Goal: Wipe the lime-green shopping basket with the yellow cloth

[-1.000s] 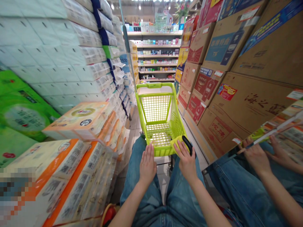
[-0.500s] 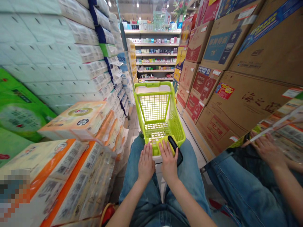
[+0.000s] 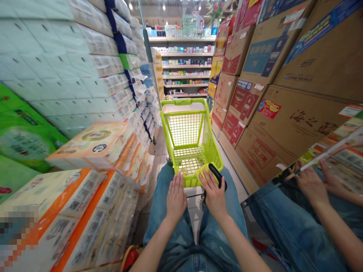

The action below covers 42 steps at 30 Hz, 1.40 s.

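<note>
I sit in a narrow shop aisle with a small lime-green shopping cart [image 3: 189,128] right in front of my knees. My left hand [image 3: 176,197] lies flat on my left thigh, fingers stretched out and together, holding nothing. My right hand [image 3: 214,192] rests with fingers spread on the cart's black and green handle [image 3: 219,174] at its near right corner. The cart's basket holds nothing that I can see. A mirror-like panel [image 3: 317,196] at the right repeats my hands and jeans.
Stacked packs of tissue paper [image 3: 85,151] wall the left side. Brown cardboard cartons [image 3: 283,113] wall the right side. Shelves of small goods [image 3: 187,68] close the far end. A strip of tiled floor [image 3: 229,166] runs beside the cart.
My right hand and the cart handle swung left toward my left hand, then back to the right. The left hand stayed on my thigh.
</note>
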Available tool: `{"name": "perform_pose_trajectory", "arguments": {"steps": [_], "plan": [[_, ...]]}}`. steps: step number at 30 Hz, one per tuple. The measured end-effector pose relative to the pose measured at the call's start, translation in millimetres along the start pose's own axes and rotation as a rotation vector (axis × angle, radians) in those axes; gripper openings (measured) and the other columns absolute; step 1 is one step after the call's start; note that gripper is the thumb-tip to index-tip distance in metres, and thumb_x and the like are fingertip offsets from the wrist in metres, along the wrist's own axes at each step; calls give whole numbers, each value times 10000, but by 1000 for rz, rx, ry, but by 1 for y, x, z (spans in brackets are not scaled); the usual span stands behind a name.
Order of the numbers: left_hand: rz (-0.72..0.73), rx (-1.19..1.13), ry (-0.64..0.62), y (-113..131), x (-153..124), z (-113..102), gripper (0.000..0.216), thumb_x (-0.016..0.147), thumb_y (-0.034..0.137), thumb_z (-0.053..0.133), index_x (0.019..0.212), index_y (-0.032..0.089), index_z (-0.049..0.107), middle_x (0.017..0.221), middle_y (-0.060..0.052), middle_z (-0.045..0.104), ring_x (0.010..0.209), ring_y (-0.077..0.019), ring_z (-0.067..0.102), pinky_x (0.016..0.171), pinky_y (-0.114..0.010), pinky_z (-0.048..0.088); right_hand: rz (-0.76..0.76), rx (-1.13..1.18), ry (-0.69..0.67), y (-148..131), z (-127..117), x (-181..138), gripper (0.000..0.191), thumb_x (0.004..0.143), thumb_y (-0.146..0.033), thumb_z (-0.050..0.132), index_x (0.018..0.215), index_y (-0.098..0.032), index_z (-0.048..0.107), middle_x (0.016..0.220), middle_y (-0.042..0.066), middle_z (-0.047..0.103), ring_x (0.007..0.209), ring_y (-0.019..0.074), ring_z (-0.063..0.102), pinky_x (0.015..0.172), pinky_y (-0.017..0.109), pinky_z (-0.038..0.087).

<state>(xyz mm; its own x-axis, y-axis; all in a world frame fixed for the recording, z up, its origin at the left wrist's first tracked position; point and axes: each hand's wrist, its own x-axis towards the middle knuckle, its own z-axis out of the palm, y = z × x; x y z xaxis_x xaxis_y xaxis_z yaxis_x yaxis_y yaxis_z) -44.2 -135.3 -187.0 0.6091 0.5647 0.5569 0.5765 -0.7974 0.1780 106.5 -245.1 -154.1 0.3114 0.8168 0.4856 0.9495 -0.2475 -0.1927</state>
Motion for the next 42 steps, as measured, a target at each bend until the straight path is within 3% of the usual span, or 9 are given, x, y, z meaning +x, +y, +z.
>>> {"name": "perform_pose_trajectory", "arguments": {"steps": [4,7,11,16,19,27,35,38,42], "plan": [[0,-14,10,1,1,-1,902,791,18,460,1572,130,24,1604,-134,295,1509,-255,190,1197,-467,305,127,-42,50,32,-7,2,837,794,28,358,1545,-328,255,1581,7,366,1485,180,263,1205,577,29],[2,-27,18,2,2,-1,909,782,11,456,1573,134,24,1603,-133,297,1508,-255,193,1196,-472,306,208,-69,76,36,-6,8,863,773,29,359,1552,-324,237,1587,8,356,1485,193,265,1203,578,58],[-11,-38,19,2,2,0,906,778,11,452,1573,134,35,1604,-135,295,1508,-255,194,1192,-476,312,242,-76,72,3,6,11,847,782,18,358,1567,-264,208,1610,41,301,1506,217,201,1200,578,65],[4,-6,25,0,1,0,878,805,33,442,1573,141,31,1594,-143,316,1500,-256,218,1179,-469,338,86,18,23,-59,22,10,786,833,2,358,1560,-270,231,1602,30,323,1506,186,190,1214,533,16],[8,28,28,-2,1,0,854,828,43,419,1573,153,16,1585,-135,339,1493,-243,243,1179,-455,345,31,58,19,-74,25,11,758,859,-23,388,1562,-256,224,1593,46,343,1508,183,185,1218,508,1],[6,8,20,1,1,-1,879,809,43,452,1573,141,27,1598,-132,303,1499,-247,219,1188,-458,324,-81,38,-25,-29,8,4,792,826,23,394,1539,-303,284,1568,25,390,1483,175,263,1214,529,-38],[-3,-1,3,2,2,-2,902,791,27,466,1573,135,28,1604,-123,293,1505,-248,203,1200,-461,305,115,-53,43,35,-8,0,801,788,23,372,1523,-290,328,1573,24,381,1483,194,270,1211,564,34],[7,7,9,2,2,-2,905,792,25,468,1572,127,19,1600,-129,301,1505,-250,201,1200,-461,305,139,-78,46,39,-12,2,840,772,22,365,1543,-298,274,1582,16,367,1486,190,262,1213,553,90],[-6,2,15,2,1,-1,897,794,23,456,1573,132,24,1602,-126,297,1505,-249,200,1200,-459,305,181,-86,59,17,-6,2,893,761,16,372,1577,-266,149,1606,51,315,1500,225,225,1199,565,152]]}}
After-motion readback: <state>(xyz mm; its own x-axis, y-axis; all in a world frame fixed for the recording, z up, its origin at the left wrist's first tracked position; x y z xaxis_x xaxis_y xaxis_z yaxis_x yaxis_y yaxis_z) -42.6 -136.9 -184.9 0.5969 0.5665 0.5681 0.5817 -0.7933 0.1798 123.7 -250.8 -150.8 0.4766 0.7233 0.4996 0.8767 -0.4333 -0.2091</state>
